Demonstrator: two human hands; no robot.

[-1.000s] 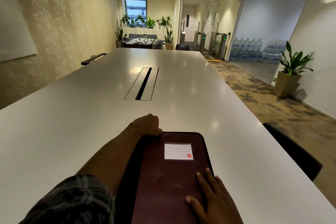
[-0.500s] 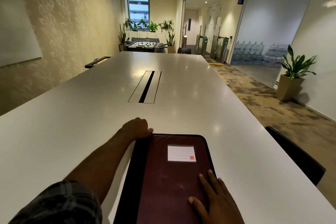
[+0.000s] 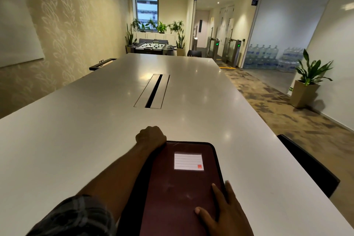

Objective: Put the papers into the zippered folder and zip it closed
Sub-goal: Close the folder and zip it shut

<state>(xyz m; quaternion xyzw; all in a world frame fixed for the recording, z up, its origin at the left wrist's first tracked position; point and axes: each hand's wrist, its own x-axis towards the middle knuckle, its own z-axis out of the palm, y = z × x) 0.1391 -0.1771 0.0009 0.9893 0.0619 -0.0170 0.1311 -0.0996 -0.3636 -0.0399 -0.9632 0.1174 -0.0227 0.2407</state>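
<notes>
A dark maroon zippered folder [image 3: 182,184] with a black zipper border and a white label lies flat and closed-looking on the white table [image 3: 76,140] in front of me. My left hand [image 3: 151,136] is curled in a fist over the folder's far left corner; what its fingers pinch is hidden. My right hand [image 3: 224,214] rests flat on the cover near the folder's right edge, fingers spread, pressing down. No papers are visible.
A cable slot [image 3: 153,91] runs along the middle of the table. A black chair back [image 3: 310,165] stands at the table's right edge. A potted plant [image 3: 306,82] and stacked water bottles stand far right; a foosball table is at the far end.
My left fist has shifted only slightly around the folder's far left corner. My right hand stays flat on the cover. The view has tilted a little.
</notes>
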